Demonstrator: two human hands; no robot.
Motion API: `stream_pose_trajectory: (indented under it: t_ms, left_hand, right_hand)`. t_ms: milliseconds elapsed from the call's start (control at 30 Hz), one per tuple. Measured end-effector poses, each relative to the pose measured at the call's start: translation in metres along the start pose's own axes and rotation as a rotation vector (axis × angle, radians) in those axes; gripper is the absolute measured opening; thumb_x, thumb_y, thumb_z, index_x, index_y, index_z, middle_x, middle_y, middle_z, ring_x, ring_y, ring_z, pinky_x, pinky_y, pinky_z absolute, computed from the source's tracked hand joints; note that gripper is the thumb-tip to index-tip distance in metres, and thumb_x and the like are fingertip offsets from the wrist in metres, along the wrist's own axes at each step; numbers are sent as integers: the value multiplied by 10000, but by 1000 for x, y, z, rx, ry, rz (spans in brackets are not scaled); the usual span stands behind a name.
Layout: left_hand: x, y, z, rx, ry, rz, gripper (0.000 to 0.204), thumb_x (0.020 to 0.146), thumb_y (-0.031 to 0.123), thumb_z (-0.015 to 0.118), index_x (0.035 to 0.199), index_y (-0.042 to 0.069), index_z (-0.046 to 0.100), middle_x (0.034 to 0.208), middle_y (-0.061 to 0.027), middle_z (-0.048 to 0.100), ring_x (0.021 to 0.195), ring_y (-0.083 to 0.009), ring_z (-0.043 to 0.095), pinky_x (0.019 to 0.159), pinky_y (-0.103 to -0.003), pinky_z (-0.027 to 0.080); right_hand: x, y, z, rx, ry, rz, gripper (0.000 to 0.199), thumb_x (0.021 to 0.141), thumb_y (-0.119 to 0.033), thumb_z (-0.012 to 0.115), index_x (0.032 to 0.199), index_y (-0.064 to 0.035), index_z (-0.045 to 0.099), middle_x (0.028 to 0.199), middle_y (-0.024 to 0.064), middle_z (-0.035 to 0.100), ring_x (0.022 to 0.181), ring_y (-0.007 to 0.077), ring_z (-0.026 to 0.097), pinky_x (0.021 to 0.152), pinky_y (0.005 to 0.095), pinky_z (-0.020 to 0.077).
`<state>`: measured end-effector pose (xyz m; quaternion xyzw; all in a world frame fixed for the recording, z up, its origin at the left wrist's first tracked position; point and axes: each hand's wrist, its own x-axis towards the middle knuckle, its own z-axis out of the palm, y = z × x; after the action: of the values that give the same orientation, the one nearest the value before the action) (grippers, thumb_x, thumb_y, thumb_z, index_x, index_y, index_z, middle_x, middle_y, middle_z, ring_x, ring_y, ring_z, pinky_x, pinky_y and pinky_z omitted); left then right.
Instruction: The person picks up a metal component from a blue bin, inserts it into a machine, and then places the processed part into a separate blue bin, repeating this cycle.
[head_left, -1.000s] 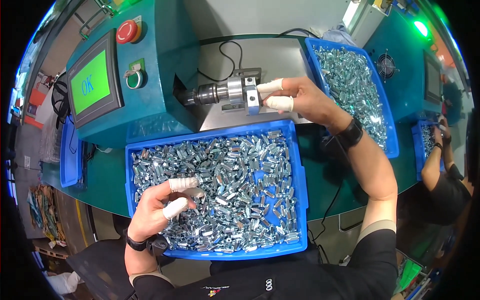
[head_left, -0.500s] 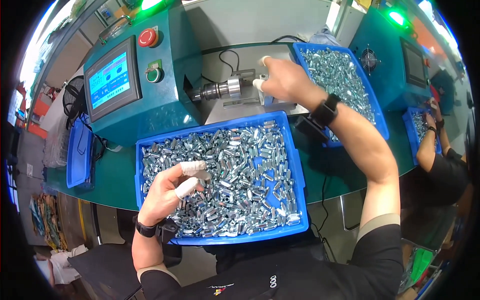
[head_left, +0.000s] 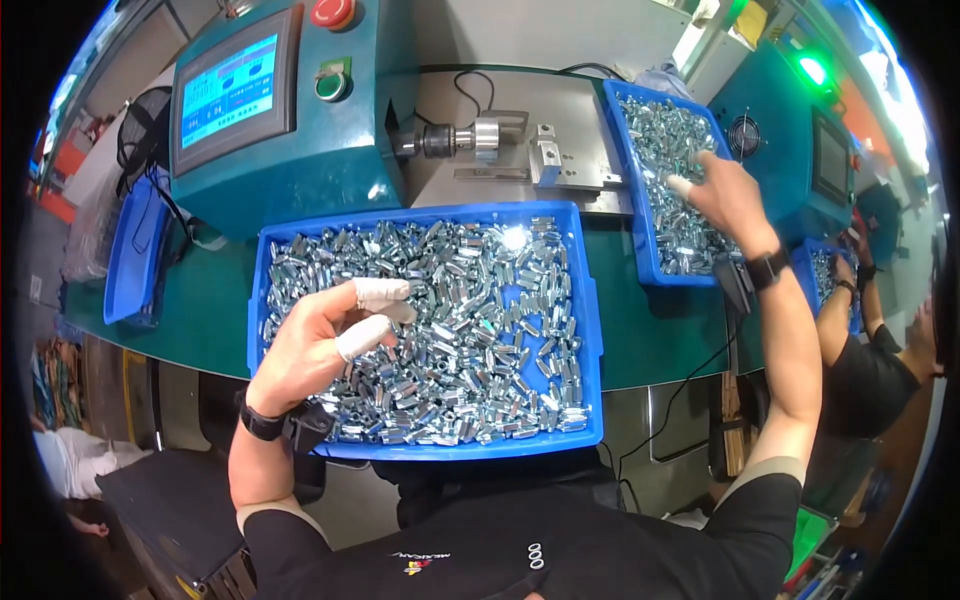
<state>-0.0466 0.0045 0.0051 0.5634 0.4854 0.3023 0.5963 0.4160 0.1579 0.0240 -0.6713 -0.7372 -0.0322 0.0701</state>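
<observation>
Over the left part of a large blue tray [head_left: 425, 452] of shiny hexagonal metal sleeves [head_left: 430, 350] hovers my left hand [head_left: 310, 345]. White finger covers sit on its thumb and fingertips; the thumb and index finger are curled with a gap between them, and no part shows in the gap. My right hand [head_left: 725, 195] is above a second blue tray [head_left: 648, 250], full of similar metal parts [head_left: 665, 130]. Its covered thumb and index finger are spread apart, holding nothing I can see. Between the trays' far ends, a round metal chuck [head_left: 485, 138] faces a steel fixture block [head_left: 545, 160].
A teal machine [head_left: 330, 160] with a screen [head_left: 235, 90], a red stop button [head_left: 333, 10] and a green button [head_left: 331, 86] stands behind the near tray. A narrow blue tray [head_left: 135, 260] lies at left. At right, another person [head_left: 870, 340] works by a second machine [head_left: 790, 130].
My right hand has left the fixture block and moved right, over the second tray. My left hand stays over the near tray. The whole view has shifted slightly.
</observation>
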Motion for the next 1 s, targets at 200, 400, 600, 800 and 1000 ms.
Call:
stream_pose_trajectory:
  t_ms: [200,400,600,800,1000]
  left_hand:
    - [2,-6,5,20,-25,-13,386,1018,105,622,1389,1,606,1187,-117,733,950,-141,689,898,-311,548]
    - [9,-4,9,23,27,-25,376,1019,139,620,1371,8,619,1167,-119,737,925,-142,695,873,-303,550]
    - [6,-8,2,-7,29,-12,383,1020,153,641,1375,9,616,1176,-120,732,941,-139,688,877,-307,551]
    - [-2,-16,-7,-13,-42,37,392,1038,165,634,1396,6,607,1215,-123,713,968,-162,690,888,-333,567]
    - [3,-14,-4,128,-78,149,464,1051,280,631,1405,-15,583,1192,-130,720,987,-168,706,929,-331,551]
  right_hand:
    - [-35,-50,15,609,-166,-523,227,902,-177,756,1083,-38,747,983,124,723,912,299,699,800,353,544]
    - [-54,-105,49,482,-188,-1025,169,811,-88,780,970,-73,728,865,80,621,874,308,629,770,409,524]
    - [-55,-107,60,476,-272,-1033,145,785,-62,764,912,-93,700,841,75,568,868,311,596,749,432,506]
    - [-57,-122,59,391,-310,-993,138,747,-74,758,865,-99,690,892,90,586,915,336,587,769,448,499]
    - [-73,-127,42,487,-256,-910,190,707,-12,789,858,-74,691,875,114,620,883,368,601,750,437,494]
